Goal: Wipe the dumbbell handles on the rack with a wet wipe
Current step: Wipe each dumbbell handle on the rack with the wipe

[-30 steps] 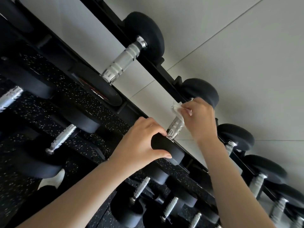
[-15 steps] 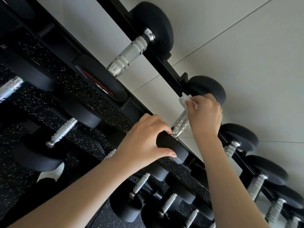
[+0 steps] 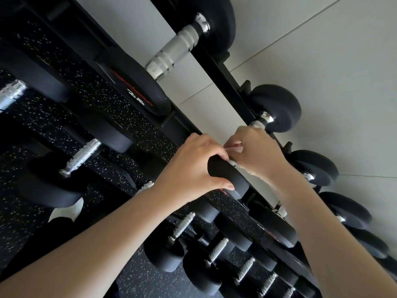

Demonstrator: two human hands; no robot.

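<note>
On the upper shelf of the black rack [image 3: 224, 81], in the middle of the view, lies the dumbbell [image 3: 277, 108] that both hands work on. It rests across the two rails, with one round head at the wall side and the other at the near side. Both heads are matt black. Its handle [image 3: 260, 122] is of bright metal with a shiny collar beside the far head. Only this short end shows, because the right hand [image 3: 256, 154] covers the rest. The right hand has its fingers curled round the handle and holds the wet wipe [image 3: 238, 149] under them. Of the wipe only a small white piece shows between the thumb and the fingers, so I cannot tell how it is folded. The left hand [image 3: 193, 168] grips the near head, with the fingers curled over its top edge and the thumb under it. The two hands are just beside each other. On the same shelf, to the upper left, lies a bigger dumbbell [image 3: 171, 52] with a thick knurled silver handle, and to the lower right smaller dumbbells [image 3: 313, 168] follow in a row. The lower shelves hold more dumbbells [image 3: 82, 155] with silver handles. Behind the rack is a pale grey wall [image 3: 322, 72], and below is a black speckled floor [image 3: 137, 276].
</note>
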